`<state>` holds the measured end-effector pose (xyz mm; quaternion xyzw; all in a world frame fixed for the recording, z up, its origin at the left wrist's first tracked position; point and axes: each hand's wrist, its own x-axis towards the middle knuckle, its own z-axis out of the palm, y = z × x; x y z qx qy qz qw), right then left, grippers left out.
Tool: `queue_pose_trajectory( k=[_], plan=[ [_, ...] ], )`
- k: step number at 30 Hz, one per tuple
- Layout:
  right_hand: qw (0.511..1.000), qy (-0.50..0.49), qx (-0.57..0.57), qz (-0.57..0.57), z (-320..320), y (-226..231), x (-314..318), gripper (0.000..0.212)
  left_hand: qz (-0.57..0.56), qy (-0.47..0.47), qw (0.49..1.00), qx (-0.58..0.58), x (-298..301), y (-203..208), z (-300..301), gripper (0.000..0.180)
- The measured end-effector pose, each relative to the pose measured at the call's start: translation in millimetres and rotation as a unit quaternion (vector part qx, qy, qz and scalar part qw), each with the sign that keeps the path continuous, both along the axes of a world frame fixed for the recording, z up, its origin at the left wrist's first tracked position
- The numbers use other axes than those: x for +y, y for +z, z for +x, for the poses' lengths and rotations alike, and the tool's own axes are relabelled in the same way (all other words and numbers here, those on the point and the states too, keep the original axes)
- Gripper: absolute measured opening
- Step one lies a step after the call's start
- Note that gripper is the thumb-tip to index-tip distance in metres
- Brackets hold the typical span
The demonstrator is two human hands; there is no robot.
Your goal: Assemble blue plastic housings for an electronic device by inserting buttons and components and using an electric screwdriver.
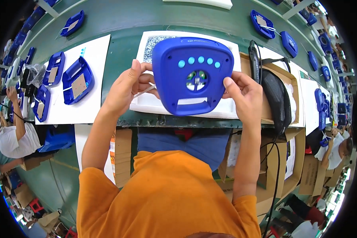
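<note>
A blue plastic housing (170, 79) is held up in front of me, its face toward me. Five light-blue round dots run in an arc across its upper part. Through the round hole below them, green and metallic parts show; lower down is a rectangular slot. My left hand (127, 85) grips the left edge, some fingers hidden behind it. A thin white cable or strip (144, 92) passes by those fingers. My right hand (245, 93) pinches the right edge between thumb and fingers. Beneath the housing lies a white foam tray (142, 104) with silvery bubbly material (150, 49) in it.
Several open blue shells (78, 81) lie on a white sheet (97, 59) at left. To the right, a black electric screwdriver (254, 59) and a black mesh bag (277, 99) sit by a cardboard box (267, 113). More blue shells (261, 24) rest farther back. Co-workers flank both sides.
</note>
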<state>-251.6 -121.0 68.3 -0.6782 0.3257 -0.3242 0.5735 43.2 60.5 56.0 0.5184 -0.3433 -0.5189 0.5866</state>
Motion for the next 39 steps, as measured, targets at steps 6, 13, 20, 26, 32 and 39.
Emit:
queue_pose_trajectory(
  k=[6,13,20,26,32,39],
  plan=[
    [0.996,-0.007,0.089,0.027,8,-39,-23,0.039,0.026,0.083,0.902,-0.423,2,-12,-3,0.038],
    [0.961,0.051,0.271,0.02,14,-44,-46,0.05,-0.046,0.141,0.7,-0.699,-13,-31,9,0.008],
    [0.968,-0.019,0.209,-0.138,-13,-13,-67,0.037,-0.094,0.101,0.666,-0.733,-63,-59,28,0.006],
    [0.962,-0.237,0.048,-0.127,-94,18,-147,0.028,-0.082,0.076,0.617,-0.779,-69,-68,41,0.011],
    [0.909,-0.382,0.102,-0.135,-189,20,-212,0.027,-0.083,0.066,0.604,-0.79,-68,-59,37,0.009],
    [0.72,-0.355,0.565,-0.19,-232,-26,-250,0.031,-0.054,0.038,0.594,-0.801,-74,-59,34,0.01]
  ],
)
